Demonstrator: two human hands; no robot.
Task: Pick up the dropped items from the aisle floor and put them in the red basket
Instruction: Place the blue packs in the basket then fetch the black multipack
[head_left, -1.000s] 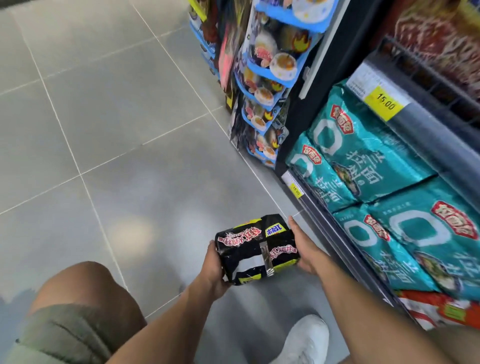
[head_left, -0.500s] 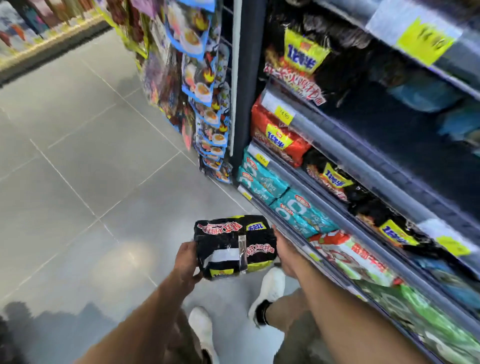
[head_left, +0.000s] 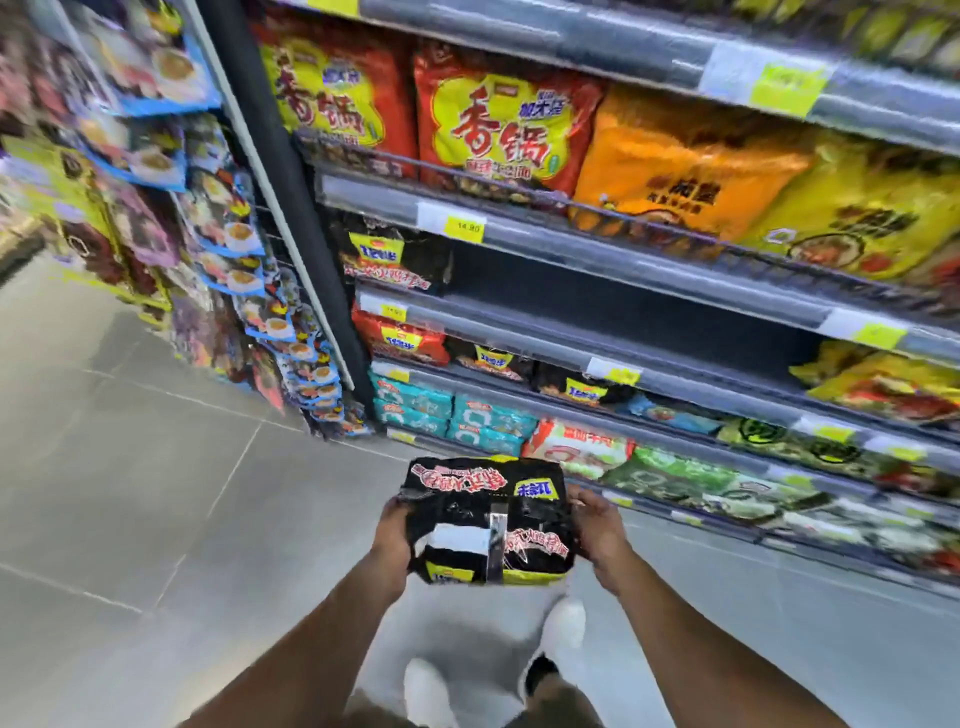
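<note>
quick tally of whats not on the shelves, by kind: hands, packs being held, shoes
hands: 2 (left hand, right hand)
black noodle pack, held between both hands: 1
white shoes: 2
total: 5

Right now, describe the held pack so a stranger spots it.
Find the grey shop shelving on the right. Before its lowest shelves, the left hand and right hand hold a black crinkly plastic noodle multipack. Unlike shelved packs, it shows a white label and silver seam.

A noodle pack (head_left: 488, 519) sits between left hand (head_left: 393, 535) and right hand (head_left: 597, 530), above the floor (head_left: 130, 493), shelves (head_left: 649, 291) to the right.
</note>
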